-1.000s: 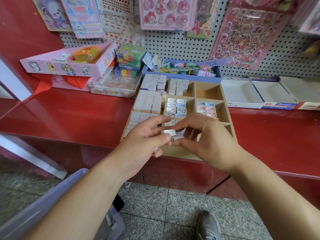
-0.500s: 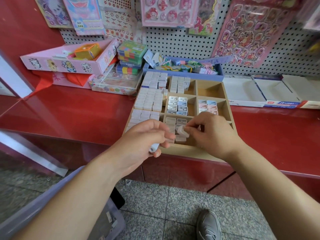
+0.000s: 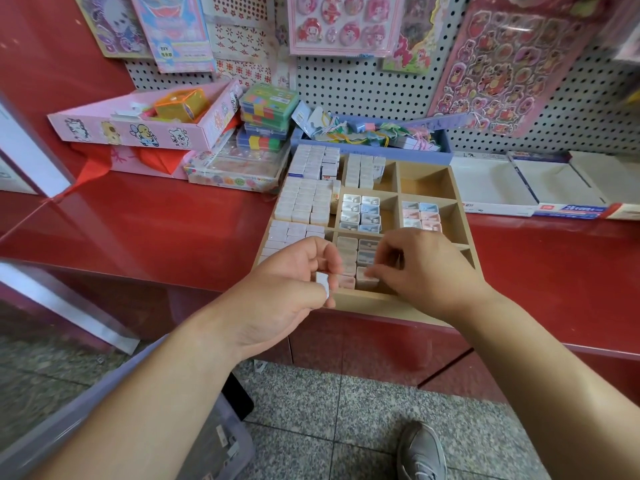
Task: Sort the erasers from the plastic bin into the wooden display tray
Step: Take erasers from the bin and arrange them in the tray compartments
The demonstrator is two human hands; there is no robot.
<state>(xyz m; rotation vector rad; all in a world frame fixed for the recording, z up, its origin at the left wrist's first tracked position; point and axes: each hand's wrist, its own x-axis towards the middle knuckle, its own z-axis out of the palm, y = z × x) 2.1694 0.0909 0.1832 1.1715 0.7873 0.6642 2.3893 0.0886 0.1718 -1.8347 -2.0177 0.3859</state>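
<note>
L hand [image 3: 287, 289] hangs just short of the tray [image 3: 367, 302], at its 7 o'clock corner. Fingers are curled tight and pinch a white eraser [image 3: 322, 282], a small glossy block. R hand [image 3: 426, 271] is over the front-mid cell, thumb and fingertips curled down and pinching a pale eraser [image 3: 366, 280]. That one sits against the front wall, touching its neighbour at 9.

Tray is plain light wood with square cells and thin dividers. Its front rim lies along the front edge of the glossy red shelf [image 3: 173, 230]. L column is packed edge to edge with white rectangular blocks. Mid cells are part filled, with bare wood at 3 of each stack. Back cell at 1 o'clock [image 3: 424, 183] shows bare wood floor.

Bin [image 3: 211, 441], clear plastic with a purplish rim, stands on the speckled stone floor [image 3: 329, 410] at 7, under the L forearm. Grey shoe [image 3: 420, 452] at 5. Open shelf runs wide at 9 and 3 of the tray. Boxes crowd its 12 side, below the white pegboard [image 3: 363, 88].
</note>
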